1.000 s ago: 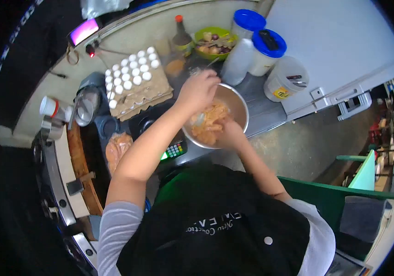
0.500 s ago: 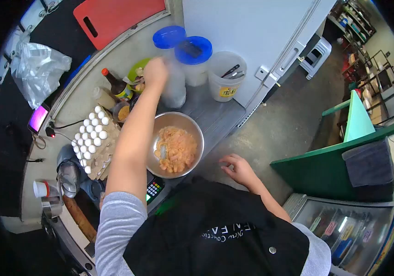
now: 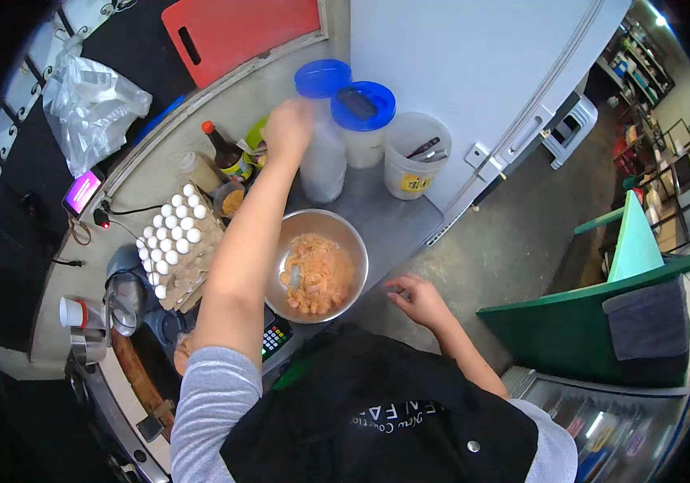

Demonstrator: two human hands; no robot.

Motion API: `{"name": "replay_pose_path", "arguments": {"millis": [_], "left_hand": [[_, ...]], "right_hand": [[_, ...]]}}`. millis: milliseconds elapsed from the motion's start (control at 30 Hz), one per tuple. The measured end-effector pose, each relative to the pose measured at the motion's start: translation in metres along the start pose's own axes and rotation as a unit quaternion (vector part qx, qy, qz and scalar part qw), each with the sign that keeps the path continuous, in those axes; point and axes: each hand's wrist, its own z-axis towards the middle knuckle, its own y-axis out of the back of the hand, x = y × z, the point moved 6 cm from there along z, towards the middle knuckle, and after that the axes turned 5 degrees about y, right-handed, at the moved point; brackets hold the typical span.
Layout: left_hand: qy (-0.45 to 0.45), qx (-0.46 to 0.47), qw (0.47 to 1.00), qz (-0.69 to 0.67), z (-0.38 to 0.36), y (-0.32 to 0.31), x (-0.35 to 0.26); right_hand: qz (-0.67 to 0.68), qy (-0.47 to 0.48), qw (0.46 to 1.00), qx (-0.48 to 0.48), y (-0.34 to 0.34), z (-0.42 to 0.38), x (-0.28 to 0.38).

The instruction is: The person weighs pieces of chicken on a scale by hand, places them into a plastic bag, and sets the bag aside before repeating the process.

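Note:
My left hand (image 3: 290, 129) is stretched out over the counter, beside a tall translucent container (image 3: 323, 165) with a blue lid. Its fingers are blurred and turned away, so I cannot see whether they hold anything. Below the forearm's right side stands a steel bowl (image 3: 359, 249) with pieces of raw, seasoned-looking meat (image 3: 321, 274) in it. My right hand (image 3: 419, 299) hangs beyond the counter edge, to the right of the bowl, with loosely bent fingers apart and nothing in them. A green bowl (image 3: 255, 133) is partly hidden behind my left hand.
A second blue-lidded tub (image 3: 363, 137) with a dark phone-like object on top and a bucket with utensils (image 3: 415, 173) stand near the white fridge (image 3: 474, 64). Left are a sauce bottle (image 3: 228, 153), an egg tray (image 3: 192, 274) and a keypad device (image 3: 275, 336).
The view has shifted, so most things sit lower and further right. My left hand has moved slightly away from me beside the tall container. The right hand stays at my side.

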Motion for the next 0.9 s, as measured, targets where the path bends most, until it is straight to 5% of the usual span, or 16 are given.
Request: {"name": "replay_pose_path", "arguments": {"millis": [133,200,233,333,400,433,500,600,767,833,900], "left_hand": [[-0.088,-0.092,0.992,0.016,-0.007,0.004,-0.005],[0.029,0.156,0.984,0.079,-0.006,-0.02,0.01],[0.03,0.156,0.984,0.078,-0.004,-0.018,0.009],[0.021,0.05,0.998,0.013,-0.001,0.002,0.001],[-0.102,-0.16,0.981,0.031,-0.009,0.026,-0.023],[-0.1,-0.161,0.981,0.033,-0.012,0.027,-0.015],[-0.146,0.084,0.985,0.048,-0.016,0.004,-0.011],[-0.067,0.155,0.985,0.013,-0.04,0.015,-0.019],[-0.118,0.263,0.952,-0.102,-0.14,0.072,-0.057],[-0.128,0.313,0.927,-0.164,-0.184,0.096,-0.065],[-0.126,0.326,0.92,-0.177,-0.218,0.118,-0.064]], "right_hand": [[-0.012,0.018,1.0,0.019,-0.004,0.01,0.006],[-0.005,0.018,0.999,0.028,-0.007,0.01,0.007],[0.003,0.015,0.999,0.034,-0.009,0.009,0.006],[-0.018,0.023,0.999,0.025,-0.01,0.005,0.006],[-0.008,0.024,0.999,0.026,-0.011,0.005,0.003],[0.0,0.025,0.999,0.025,-0.012,0.005,0.003],[-0.008,0.02,0.999,0.028,-0.013,0.007,0.004],[-0.02,0.012,1.0,0.012,-0.013,0.017,0.004],[0.052,0.0,0.993,-0.103,-0.004,0.04,0.032],[-0.008,0.117,0.965,-0.236,0.008,0.049,0.062],[-0.025,0.139,0.972,-0.186,0.0,0.061,0.091]]}}
